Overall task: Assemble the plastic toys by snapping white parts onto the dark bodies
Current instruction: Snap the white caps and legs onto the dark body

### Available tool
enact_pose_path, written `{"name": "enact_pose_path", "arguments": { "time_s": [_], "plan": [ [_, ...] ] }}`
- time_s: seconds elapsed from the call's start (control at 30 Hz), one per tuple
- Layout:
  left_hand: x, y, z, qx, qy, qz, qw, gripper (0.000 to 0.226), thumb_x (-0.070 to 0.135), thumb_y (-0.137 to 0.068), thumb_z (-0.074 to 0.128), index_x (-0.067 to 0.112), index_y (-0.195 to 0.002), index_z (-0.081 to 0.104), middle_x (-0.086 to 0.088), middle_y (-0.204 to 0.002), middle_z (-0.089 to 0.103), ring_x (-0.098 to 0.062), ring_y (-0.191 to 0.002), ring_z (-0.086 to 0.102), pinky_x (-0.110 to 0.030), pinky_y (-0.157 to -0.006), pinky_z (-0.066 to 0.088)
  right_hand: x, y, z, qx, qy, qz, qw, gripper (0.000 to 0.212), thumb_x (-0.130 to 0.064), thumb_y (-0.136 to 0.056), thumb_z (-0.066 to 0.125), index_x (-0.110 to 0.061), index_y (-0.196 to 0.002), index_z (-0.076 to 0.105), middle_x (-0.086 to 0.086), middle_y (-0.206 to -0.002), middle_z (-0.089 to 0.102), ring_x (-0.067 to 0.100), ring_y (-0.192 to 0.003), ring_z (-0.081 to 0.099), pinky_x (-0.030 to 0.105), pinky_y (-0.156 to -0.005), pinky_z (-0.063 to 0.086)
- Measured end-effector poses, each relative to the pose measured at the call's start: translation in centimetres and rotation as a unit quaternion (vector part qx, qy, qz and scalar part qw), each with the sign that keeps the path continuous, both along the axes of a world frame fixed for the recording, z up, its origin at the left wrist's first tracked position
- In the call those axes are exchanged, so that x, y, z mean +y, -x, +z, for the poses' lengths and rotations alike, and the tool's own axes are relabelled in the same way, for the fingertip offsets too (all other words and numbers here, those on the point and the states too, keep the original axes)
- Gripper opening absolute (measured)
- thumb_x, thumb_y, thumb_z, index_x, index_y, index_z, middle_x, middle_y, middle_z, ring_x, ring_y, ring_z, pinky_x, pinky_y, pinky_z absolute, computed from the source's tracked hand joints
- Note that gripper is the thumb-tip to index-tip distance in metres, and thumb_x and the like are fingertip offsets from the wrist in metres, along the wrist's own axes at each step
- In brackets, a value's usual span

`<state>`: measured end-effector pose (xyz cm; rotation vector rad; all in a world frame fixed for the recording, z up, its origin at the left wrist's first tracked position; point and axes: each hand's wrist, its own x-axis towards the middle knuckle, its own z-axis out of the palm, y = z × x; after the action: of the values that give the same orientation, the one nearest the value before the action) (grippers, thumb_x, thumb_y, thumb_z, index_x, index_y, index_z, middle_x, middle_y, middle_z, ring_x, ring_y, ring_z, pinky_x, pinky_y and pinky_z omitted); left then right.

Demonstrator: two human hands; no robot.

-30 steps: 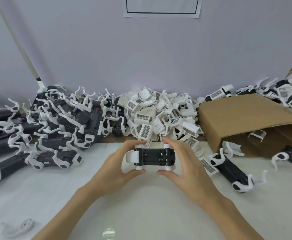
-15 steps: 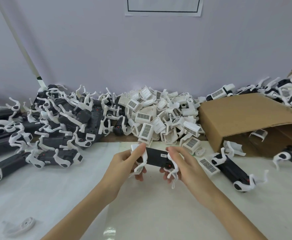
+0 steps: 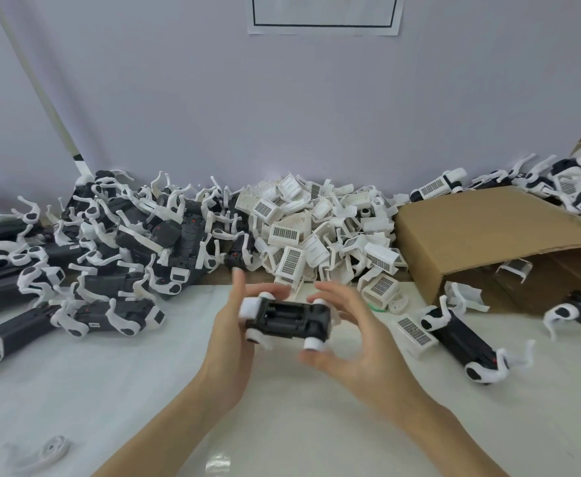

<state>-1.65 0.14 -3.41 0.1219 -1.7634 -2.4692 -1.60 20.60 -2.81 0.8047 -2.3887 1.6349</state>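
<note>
A dark toy body [image 3: 290, 317] with white leg parts at its corners is held above the white table, its open underside facing me. My left hand [image 3: 228, 333] grips its left end, index finger lifted. My right hand [image 3: 352, 333] curls around the right end, thumb under a white leg and fingertips above it. A heap of loose white grille parts [image 3: 320, 235] lies against the wall just beyond the hands.
Assembled dark toys with white legs [image 3: 110, 249] are piled at the left. A tipped brown cardboard box [image 3: 481, 235] lies at the right, with more toys [image 3: 461, 335] in front and behind. A loose white part [image 3: 46, 452] lies at the near left.
The toy has been turned over in both hands, from its side with legs hanging down to its open underside facing me. It also sits slightly lower and farther right.
</note>
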Motion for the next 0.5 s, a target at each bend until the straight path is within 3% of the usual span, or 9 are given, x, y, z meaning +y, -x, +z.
{"name": "enact_pose_path", "arguments": {
  "time_s": [0.07, 0.13, 0.2, 0.3, 0.4, 0.5],
  "plan": [
    [-0.1, -0.2, 0.2, 0.01, -0.064, 0.063, 0.996, 0.078, 0.08, -0.094, 0.046, 0.01, -0.084, 0.079, -0.015, -0.106, 0.079, -0.03, -0.1, 0.075, -0.047, -0.095, 0.051, -0.5, -0.5, -0.4, 0.077, -0.086, 0.011, 0.993, 0.084, -0.038, -0.079, 0.09, -0.047, -0.148, 0.042, -0.028, -0.141, 0.052, 0.004, -0.136, 0.05, 0.016, -0.111, 0.034],
    [-0.7, -0.3, 0.2, 0.01, -0.129, 0.092, 0.987, 0.077, 0.072, -0.099, 0.046, 0.007, -0.067, 0.07, -0.017, -0.082, 0.072, -0.028, -0.083, 0.072, -0.045, -0.089, 0.051, -1.2, -0.9, -0.7, 0.157, -0.136, 0.015, 0.978, 0.083, -0.043, -0.081, 0.086, -0.043, -0.15, 0.04, -0.029, -0.142, 0.046, -0.001, -0.134, 0.045, 0.019, -0.111, 0.034],
    [-1.1, -0.4, 0.4, 0.016, -0.167, 0.097, 0.981, 0.076, 0.063, -0.103, 0.045, 0.004, -0.058, 0.064, -0.018, -0.07, 0.062, -0.028, -0.074, 0.068, -0.043, -0.083, 0.051, -1.9, -1.2, -0.8, 0.231, -0.163, 0.015, 0.959, 0.083, -0.045, -0.083, 0.083, -0.032, -0.153, 0.04, -0.022, -0.143, 0.045, -0.001, -0.131, 0.043, 0.02, -0.112, 0.034],
    [-1.4, -0.1, 0.6, 0.019, -0.164, 0.084, 0.983, 0.076, 0.06, -0.105, 0.042, 0.004, -0.058, 0.063, -0.018, -0.069, 0.062, -0.028, -0.072, 0.068, -0.043, -0.083, 0.051, -2.3, -1.3, -0.9, 0.305, -0.176, -0.002, 0.936, 0.078, -0.044, -0.086, 0.08, -0.025, -0.152, 0.043, -0.013, -0.143, 0.048, 0.007, -0.129, 0.048, 0.021, -0.11, 0.038],
    [-1.3, -0.1, 0.9, 0.044, -0.064, 0.053, 0.996, 0.076, 0.069, -0.104, 0.034, 0.007, -0.084, 0.072, -0.018, -0.087, 0.072, -0.028, -0.082, 0.071, -0.042, -0.081, 0.051, -1.9, -0.9, -1.0, 0.224, -0.112, -0.017, 0.968, 0.07, -0.043, -0.092, 0.077, -0.028, -0.151, 0.043, -0.02, -0.146, 0.049, 0.004, -0.135, 0.05, 0.017, -0.111, 0.037],
    [-0.9, -0.2, 0.3, 0.14, 0.154, 0.066, 0.976, 0.045, 0.063, -0.101, 0.044, 0.025, -0.109, 0.069, -0.003, -0.101, 0.077, -0.016, -0.095, 0.074, -0.032, -0.077, 0.053, -1.1, -0.1, -1.0, 0.058, 0.004, -0.007, 0.998, 0.059, -0.041, -0.094, 0.074, -0.033, -0.146, 0.047, -0.02, -0.14, 0.059, 0.008, -0.134, 0.057, 0.019, -0.109, 0.042]
  ]
}}
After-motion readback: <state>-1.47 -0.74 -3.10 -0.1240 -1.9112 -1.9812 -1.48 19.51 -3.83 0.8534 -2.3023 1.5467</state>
